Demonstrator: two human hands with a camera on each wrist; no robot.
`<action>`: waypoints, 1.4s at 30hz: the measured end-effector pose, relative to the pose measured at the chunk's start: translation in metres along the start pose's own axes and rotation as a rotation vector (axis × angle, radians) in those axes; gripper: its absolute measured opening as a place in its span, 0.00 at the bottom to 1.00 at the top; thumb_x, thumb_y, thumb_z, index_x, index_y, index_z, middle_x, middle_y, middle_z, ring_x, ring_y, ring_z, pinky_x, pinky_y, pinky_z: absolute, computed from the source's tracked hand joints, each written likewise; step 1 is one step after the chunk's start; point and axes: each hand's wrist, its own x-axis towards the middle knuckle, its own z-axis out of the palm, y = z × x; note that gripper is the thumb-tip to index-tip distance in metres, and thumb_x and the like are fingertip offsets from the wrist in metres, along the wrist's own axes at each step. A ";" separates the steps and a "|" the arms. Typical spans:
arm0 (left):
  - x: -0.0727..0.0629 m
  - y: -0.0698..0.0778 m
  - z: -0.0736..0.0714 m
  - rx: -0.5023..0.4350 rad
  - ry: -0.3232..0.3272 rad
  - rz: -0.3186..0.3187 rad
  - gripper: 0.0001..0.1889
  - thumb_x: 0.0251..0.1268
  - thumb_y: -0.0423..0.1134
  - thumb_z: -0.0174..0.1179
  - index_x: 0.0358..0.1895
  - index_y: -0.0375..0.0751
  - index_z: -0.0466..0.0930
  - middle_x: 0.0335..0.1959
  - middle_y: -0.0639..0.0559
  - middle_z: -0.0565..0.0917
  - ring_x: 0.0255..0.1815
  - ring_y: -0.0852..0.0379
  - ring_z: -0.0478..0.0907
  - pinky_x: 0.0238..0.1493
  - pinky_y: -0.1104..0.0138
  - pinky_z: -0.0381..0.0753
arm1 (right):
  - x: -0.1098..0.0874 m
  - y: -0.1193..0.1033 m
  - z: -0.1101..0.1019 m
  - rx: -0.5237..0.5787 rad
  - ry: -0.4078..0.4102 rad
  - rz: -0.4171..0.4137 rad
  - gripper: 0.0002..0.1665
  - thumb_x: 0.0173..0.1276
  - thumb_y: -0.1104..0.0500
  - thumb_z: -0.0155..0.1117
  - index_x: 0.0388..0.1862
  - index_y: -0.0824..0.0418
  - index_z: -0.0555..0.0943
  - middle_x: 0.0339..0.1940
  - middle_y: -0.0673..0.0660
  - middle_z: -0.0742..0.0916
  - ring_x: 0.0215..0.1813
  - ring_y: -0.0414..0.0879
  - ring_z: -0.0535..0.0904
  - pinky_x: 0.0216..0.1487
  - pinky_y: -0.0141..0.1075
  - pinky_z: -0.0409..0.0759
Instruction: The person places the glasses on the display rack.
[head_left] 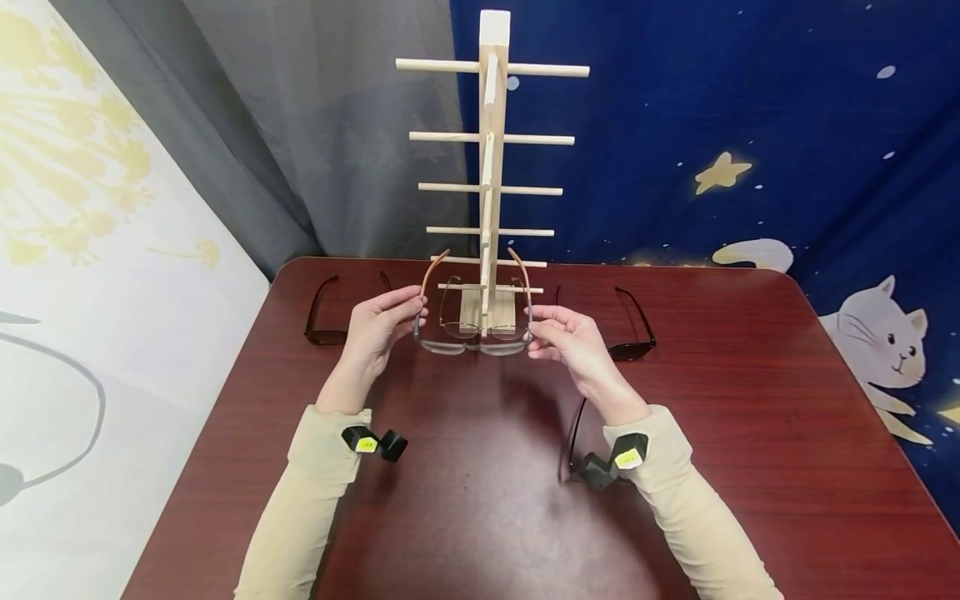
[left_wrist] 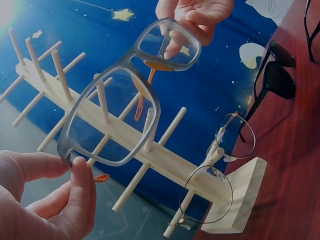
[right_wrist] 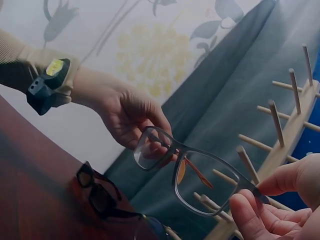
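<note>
Both hands hold one pair of grey-framed eyeglasses (head_left: 472, 347) with orange-brown temple tips, lifted in front of a wooden eyeglass rack (head_left: 491, 175). My left hand (head_left: 382, 325) pinches the left temple near its hinge. On the other side, my right hand (head_left: 572, 343) pinches the right temple near the front. The temples point toward the rack, lenses facing me. Low on the rack hangs a pair of thin wire-rimmed glasses (left_wrist: 206, 194), seen behind the grey frame in the head view. The rack's upper pegs (head_left: 437, 137) carry nothing.
Black sunglasses (head_left: 326, 337) lie on the red-brown table (head_left: 465, 517) left of the rack. Another dark pair (head_left: 633, 350) lies to the right, and a thin dark frame (head_left: 573, 442) is partly hidden under my right wrist. Grey and blue curtains (head_left: 637, 150) hang behind.
</note>
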 end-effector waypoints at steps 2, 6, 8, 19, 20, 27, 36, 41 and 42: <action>0.005 0.001 0.003 -0.002 0.005 -0.004 0.17 0.60 0.24 0.59 0.54 0.26 0.75 0.29 0.52 0.85 0.27 0.61 0.83 0.33 0.72 0.83 | 0.005 -0.002 -0.002 0.004 0.010 0.004 0.20 0.65 0.73 0.52 0.56 0.79 0.68 0.22 0.50 0.84 0.22 0.37 0.78 0.27 0.28 0.82; 0.014 0.004 0.009 0.001 0.017 -0.015 0.21 0.61 0.25 0.58 0.58 0.23 0.71 0.29 0.54 0.85 0.26 0.63 0.82 0.31 0.74 0.82 | 0.016 -0.004 -0.006 0.015 0.027 0.014 0.21 0.65 0.73 0.52 0.57 0.80 0.68 0.22 0.50 0.84 0.21 0.37 0.78 0.27 0.28 0.82; 0.019 0.004 0.012 -0.001 0.026 -0.024 0.20 0.61 0.25 0.58 0.57 0.24 0.72 0.29 0.54 0.85 0.26 0.63 0.82 0.29 0.75 0.81 | 0.021 -0.005 -0.009 0.018 0.037 0.019 0.23 0.65 0.72 0.52 0.58 0.81 0.66 0.21 0.50 0.84 0.21 0.37 0.78 0.27 0.27 0.81; 0.044 0.002 0.025 -0.074 0.094 -0.028 0.18 0.59 0.25 0.60 0.54 0.25 0.75 0.29 0.51 0.85 0.27 0.61 0.81 0.28 0.75 0.80 | 0.045 -0.008 -0.014 0.070 0.106 0.045 0.21 0.67 0.71 0.53 0.58 0.77 0.69 0.21 0.50 0.82 0.20 0.37 0.78 0.27 0.26 0.81; 0.045 0.001 0.026 -0.086 0.101 -0.026 0.18 0.59 0.25 0.59 0.54 0.25 0.74 0.28 0.51 0.84 0.27 0.61 0.81 0.28 0.76 0.80 | 0.047 -0.007 -0.015 0.075 0.111 0.048 0.20 0.67 0.72 0.54 0.57 0.77 0.69 0.21 0.50 0.82 0.20 0.37 0.78 0.27 0.26 0.81; 0.053 -0.005 0.027 -0.107 0.141 -0.031 0.19 0.60 0.24 0.58 0.56 0.24 0.73 0.26 0.53 0.84 0.27 0.62 0.82 0.29 0.76 0.81 | 0.056 -0.004 -0.017 0.087 0.143 0.073 0.23 0.67 0.71 0.53 0.60 0.78 0.67 0.22 0.50 0.82 0.20 0.37 0.78 0.27 0.26 0.81; 0.055 -0.011 0.026 -0.085 0.150 -0.037 0.19 0.61 0.24 0.57 0.56 0.24 0.73 0.24 0.55 0.84 0.29 0.62 0.82 0.31 0.76 0.81 | 0.060 0.001 -0.018 0.108 0.136 0.079 0.23 0.67 0.72 0.52 0.61 0.80 0.66 0.21 0.49 0.83 0.20 0.37 0.78 0.27 0.26 0.81; 0.055 -0.013 0.025 -0.082 0.150 -0.043 0.20 0.61 0.24 0.57 0.57 0.24 0.72 0.24 0.55 0.83 0.28 0.62 0.82 0.31 0.76 0.81 | 0.062 0.004 -0.019 0.115 0.142 0.080 0.21 0.68 0.72 0.52 0.59 0.79 0.67 0.20 0.50 0.83 0.20 0.38 0.79 0.27 0.26 0.81; 0.056 -0.014 0.025 -0.078 0.152 -0.040 0.20 0.61 0.24 0.58 0.57 0.24 0.73 0.25 0.55 0.83 0.28 0.63 0.82 0.31 0.76 0.81 | 0.062 0.005 -0.019 0.116 0.144 0.080 0.21 0.68 0.72 0.52 0.58 0.79 0.67 0.21 0.50 0.83 0.20 0.38 0.79 0.27 0.26 0.81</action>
